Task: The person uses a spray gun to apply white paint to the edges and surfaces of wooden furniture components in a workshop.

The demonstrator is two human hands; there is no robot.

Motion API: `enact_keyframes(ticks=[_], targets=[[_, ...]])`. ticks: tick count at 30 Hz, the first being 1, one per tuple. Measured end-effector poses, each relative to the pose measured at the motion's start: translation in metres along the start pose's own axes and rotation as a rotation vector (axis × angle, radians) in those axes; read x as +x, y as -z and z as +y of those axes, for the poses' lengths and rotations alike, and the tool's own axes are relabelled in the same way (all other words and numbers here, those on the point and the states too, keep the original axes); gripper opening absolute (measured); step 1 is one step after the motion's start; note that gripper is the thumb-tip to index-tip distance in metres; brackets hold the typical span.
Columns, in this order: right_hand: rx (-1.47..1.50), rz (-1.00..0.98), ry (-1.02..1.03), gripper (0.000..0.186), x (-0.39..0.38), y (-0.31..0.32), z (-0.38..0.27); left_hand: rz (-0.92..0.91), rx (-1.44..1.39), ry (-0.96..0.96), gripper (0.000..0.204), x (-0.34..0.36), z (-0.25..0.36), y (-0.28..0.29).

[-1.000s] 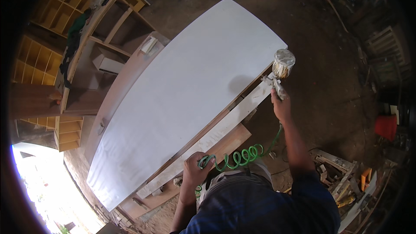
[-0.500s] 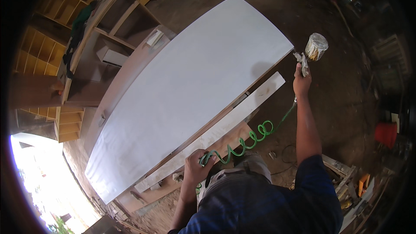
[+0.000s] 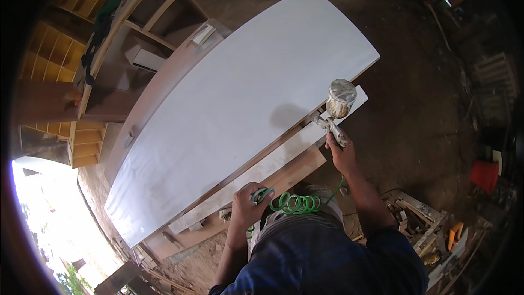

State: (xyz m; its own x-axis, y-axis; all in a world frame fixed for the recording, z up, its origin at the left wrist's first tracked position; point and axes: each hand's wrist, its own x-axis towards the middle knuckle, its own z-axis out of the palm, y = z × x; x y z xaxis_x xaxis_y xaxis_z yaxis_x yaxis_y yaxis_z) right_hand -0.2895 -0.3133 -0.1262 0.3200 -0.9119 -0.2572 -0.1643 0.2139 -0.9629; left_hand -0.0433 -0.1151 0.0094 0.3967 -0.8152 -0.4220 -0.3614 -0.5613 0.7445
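A paint-smeared spray gun (image 3: 334, 129) with a round cup (image 3: 342, 98) on top is gripped in my right hand (image 3: 343, 155). It is held over the near edge of a large white panel (image 3: 234, 98), its nozzle side turned toward the panel. A shadow falls on the panel just left of the cup. My left hand (image 3: 248, 204) is closed around loops of a green coiled air hose (image 3: 297, 203). The hose sags in front of my body and rises toward my right wrist. Beneath my hands lies a narrow white board (image 3: 273, 162), alongside the panel's near edge.
Brown boards (image 3: 300, 170) support the work from below. Wooden shelving (image 3: 131, 71) stands at the far left, with yellow compartments (image 3: 52, 60) behind it. Wood scraps (image 3: 417, 218) lie on the floor at the lower right, near a red object (image 3: 484, 175). Bright daylight enters at the lower left.
My right hand has brought the spray gun left and nearer to me, from beyond the panel's right corner to its near edge. The stretched hose coils have bunched together. My left hand stays put.
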Motion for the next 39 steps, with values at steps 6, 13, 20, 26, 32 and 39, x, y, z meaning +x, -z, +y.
enact_keyframes(ticks=[6,13,20,26,32,39], targets=[[-0.174,0.322,0.101,0.034,0.045,0.043,0.004,0.058,-0.032,0.004,0.028,-0.016,-0.012,0.013],[-0.315,0.622,0.224,0.057,0.102,0.101,-0.006,0.065,-0.008,-0.021,0.03,-0.036,-0.03,0.022],[-0.43,0.532,0.312,0.052,0.051,0.053,0.011,0.082,-0.055,-0.012,0.028,-0.066,-0.057,0.041],[-0.275,0.214,0.218,0.044,-0.066,-0.079,0.009,0.07,-0.053,-0.066,0.024,-0.097,-0.107,0.066],[-0.244,-0.058,0.141,0.04,-0.172,-0.192,0.019,0.127,-0.12,-0.063,0.025,-0.146,-0.161,0.103],[-0.113,-0.207,0.01,0.036,-0.229,-0.262,0.027,0.19,-0.164,-0.056,0.027,-0.2,-0.228,0.146]])
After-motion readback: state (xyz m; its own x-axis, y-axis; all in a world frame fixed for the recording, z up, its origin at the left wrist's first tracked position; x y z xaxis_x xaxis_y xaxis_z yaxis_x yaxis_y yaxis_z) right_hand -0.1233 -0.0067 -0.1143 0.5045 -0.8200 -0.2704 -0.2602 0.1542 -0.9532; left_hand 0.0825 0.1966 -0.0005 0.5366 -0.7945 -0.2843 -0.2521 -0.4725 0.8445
